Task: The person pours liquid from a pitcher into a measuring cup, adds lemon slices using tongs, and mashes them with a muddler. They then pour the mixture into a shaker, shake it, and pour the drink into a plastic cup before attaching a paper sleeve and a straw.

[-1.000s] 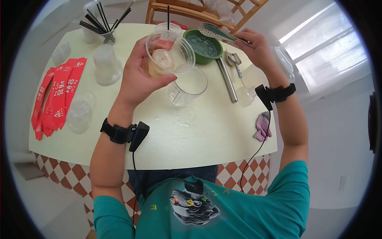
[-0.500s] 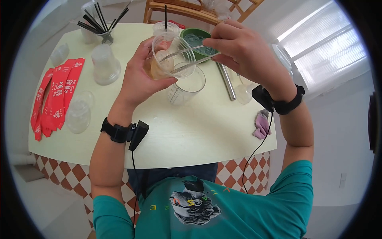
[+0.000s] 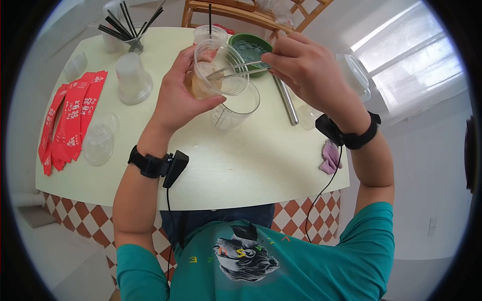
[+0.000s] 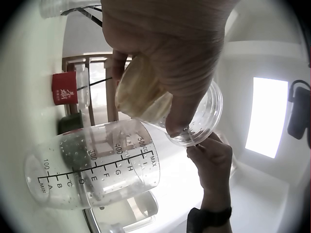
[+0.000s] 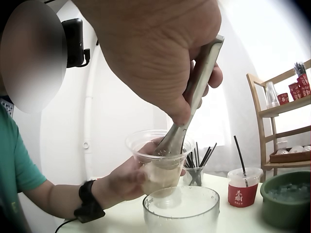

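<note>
My left hand (image 3: 175, 95) grips a clear plastic cup (image 5: 163, 177) tilted to the right, with pale tan contents in its bottom. My right hand (image 3: 316, 75) pinches metal tongs (image 5: 199, 85) from above, and their tips reach in through the cup's mouth. Just below the cup stands a clear measuring cup (image 4: 97, 165) with black marks and droplets on its wall. Behind it sits a green bowl (image 5: 282, 211) of what looks like ice. The tong tips blur into the pale contents, so I cannot tell if they hold anything.
A drink cup with a red sleeve (image 5: 243, 195) and a black straw stands behind the hands. On the left are red paper sleeves (image 3: 75, 118), stacked clear cups (image 3: 133, 80) and black straws (image 3: 128, 25). A metal handle (image 3: 286, 103) and a purple cloth (image 3: 330, 158) lie at right.
My right hand has brought the tongs from beside the green bowl leftward and down into the cup. My left hand has kept holding the cup in nearly the same place.
</note>
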Demonstrator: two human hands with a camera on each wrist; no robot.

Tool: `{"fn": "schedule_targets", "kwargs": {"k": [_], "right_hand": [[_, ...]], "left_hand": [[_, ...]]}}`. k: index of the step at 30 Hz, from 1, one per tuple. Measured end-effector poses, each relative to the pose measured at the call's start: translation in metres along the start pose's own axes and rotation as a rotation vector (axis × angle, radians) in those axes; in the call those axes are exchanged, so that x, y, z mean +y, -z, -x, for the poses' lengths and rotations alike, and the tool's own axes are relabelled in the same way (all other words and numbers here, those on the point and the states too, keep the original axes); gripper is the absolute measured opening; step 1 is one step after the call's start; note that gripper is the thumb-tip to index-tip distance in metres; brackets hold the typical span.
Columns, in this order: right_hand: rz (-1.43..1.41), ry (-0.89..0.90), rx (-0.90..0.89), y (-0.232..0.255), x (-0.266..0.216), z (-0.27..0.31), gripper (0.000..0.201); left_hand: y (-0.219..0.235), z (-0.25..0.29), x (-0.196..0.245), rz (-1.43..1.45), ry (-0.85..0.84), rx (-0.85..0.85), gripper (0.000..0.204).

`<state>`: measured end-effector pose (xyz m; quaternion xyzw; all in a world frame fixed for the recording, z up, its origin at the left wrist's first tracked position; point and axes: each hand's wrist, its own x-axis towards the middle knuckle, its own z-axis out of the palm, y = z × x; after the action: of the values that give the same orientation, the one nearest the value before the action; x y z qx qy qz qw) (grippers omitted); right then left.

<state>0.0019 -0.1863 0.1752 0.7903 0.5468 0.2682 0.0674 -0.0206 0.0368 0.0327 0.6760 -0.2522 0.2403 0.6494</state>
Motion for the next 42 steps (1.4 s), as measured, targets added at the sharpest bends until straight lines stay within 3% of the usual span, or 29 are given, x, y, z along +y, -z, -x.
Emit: {"fn": "schedule_targets", "kwargs": {"k": [12, 14, 23, 36, 39, 41, 42], "right_hand": [[-0.138, -0.112, 0.099, 0.032, 0.011, 0.02, 0.025], [-0.144, -0.166, 0.097, 0.04, 0.016, 0.03, 0.023], [-0.203, -0.177, -0.142, 0.019, 0.011, 0.049, 0.018], [-0.203, -0.149, -0.181, 0.006, 0.013, 0.046, 0.03], [-0.227, -0.217, -0.146, 0.008, 0.018, 0.049, 0.033], [-0.254, -0.422, -0.076, 0.003, 0.024, 0.05, 0.025], [-0.252, -0.423, -0.072, -0.005, 0.03, 0.05, 0.025]], "left_hand": [[0.004, -0.002, -0.008, -0.071, 0.02, 0.057, 0.081], [0.006, -0.001, -0.009, -0.058, 0.11, 0.055, 0.084], [0.006, -0.001, -0.011, -0.063, 0.113, 0.087, 0.083], [0.007, -0.001, -0.009, -0.034, 0.134, 0.088, 0.082], [0.006, -0.001, -0.008, -0.034, 0.134, 0.087, 0.082], [0.006, -0.001, -0.01, -0.055, 0.14, 0.113, 0.083], [0.006, -0.001, -0.01, -0.057, 0.136, 0.111, 0.083]]}}
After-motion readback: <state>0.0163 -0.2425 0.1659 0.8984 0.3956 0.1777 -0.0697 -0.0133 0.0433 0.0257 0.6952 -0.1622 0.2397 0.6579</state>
